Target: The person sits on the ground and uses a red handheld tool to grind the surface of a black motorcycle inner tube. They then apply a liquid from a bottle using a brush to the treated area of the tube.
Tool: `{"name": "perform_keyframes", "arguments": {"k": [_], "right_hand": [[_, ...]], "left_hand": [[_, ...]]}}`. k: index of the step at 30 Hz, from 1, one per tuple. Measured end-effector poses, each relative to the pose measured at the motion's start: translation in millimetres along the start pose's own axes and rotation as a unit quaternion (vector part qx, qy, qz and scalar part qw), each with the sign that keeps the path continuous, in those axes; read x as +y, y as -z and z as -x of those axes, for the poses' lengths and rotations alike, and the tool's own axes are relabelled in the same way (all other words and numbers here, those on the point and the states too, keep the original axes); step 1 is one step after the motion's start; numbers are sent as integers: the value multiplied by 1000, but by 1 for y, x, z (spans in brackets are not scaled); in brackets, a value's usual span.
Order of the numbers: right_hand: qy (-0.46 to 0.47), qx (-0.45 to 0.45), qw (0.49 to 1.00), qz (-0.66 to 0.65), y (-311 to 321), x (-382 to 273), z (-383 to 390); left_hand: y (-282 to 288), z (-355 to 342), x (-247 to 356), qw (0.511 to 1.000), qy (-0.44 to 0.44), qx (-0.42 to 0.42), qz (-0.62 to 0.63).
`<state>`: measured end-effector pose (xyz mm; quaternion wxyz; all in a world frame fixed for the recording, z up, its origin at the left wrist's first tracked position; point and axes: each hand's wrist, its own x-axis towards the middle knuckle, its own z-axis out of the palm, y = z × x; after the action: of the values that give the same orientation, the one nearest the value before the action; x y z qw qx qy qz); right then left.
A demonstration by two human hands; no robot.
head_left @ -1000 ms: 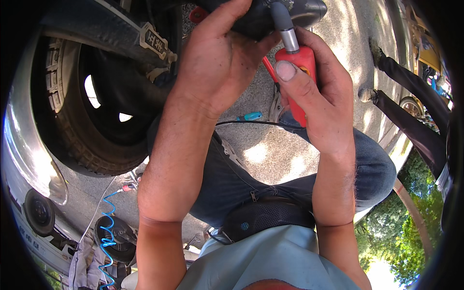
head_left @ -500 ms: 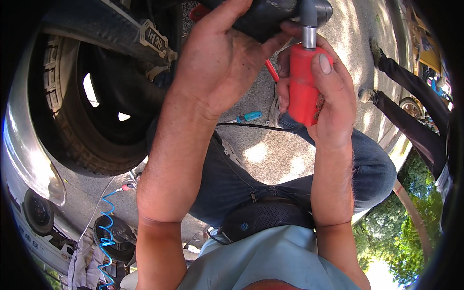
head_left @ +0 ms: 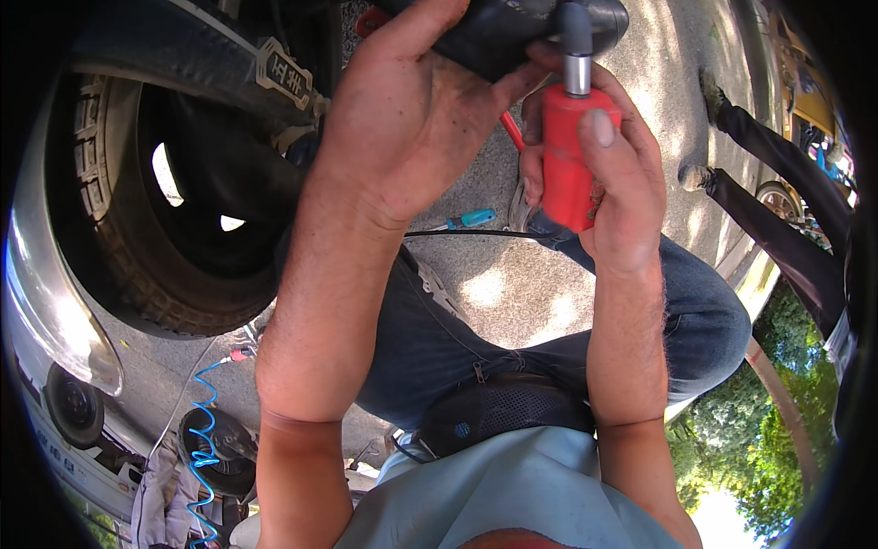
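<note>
My left hand (head_left: 402, 137), palm turned up, is closed round the underside of a smooth black cylindrical part (head_left: 498, 41) at the top; its fingertips are partly hidden behind it. In my right hand (head_left: 631, 197) is a red cylindrical tool (head_left: 569, 156) held upright, thumb along its side and fingers wrapped behind. A shiny metal neck (head_left: 577, 75) rises from the red body into a dark grey rounded end (head_left: 576, 29), which overlaps the black part's right end; whether they touch I cannot tell.
A large tyre (head_left: 174, 284) stands at the left, beneath a dark metal beam (head_left: 174, 46). A teal-handled screwdriver (head_left: 471, 219) lies on the ground near a black cable (head_left: 457, 233). A blue coiled hose (head_left: 203, 439) hangs lower left. Another person's dark-trousered legs (head_left: 777, 220) are at the right.
My right hand and the red tool have shifted slightly left and up. My left hand has moved a little left, still against the black part.
</note>
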<state>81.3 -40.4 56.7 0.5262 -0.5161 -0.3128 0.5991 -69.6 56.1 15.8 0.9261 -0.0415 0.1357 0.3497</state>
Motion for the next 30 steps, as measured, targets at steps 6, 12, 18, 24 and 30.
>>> {"name": "perform_keyframes", "arguments": {"k": [6, 12, 18, 24, 30], "right_hand": [[7, 14, 1000, 12, -3, -3, -2], [-7, -1, 1000, -30, 1, 0, -1], [-24, -23, 997, 64, 8, 0, 1], [-27, 6, 994, 106, 4, 2, 4], [-38, -12, 996, 75, 5, -10, 1]], "left_hand": [[-12, 4, -1, 999, -5, 31, -13], [7, 1, 1, 999, 2, -35, 3], [0, 4, 3, 1000, 5, -6, 26], [5, 2, 4, 1000, 7, 1, 24], [-12, 5, 3, 999, -9, 31, -2]]}}
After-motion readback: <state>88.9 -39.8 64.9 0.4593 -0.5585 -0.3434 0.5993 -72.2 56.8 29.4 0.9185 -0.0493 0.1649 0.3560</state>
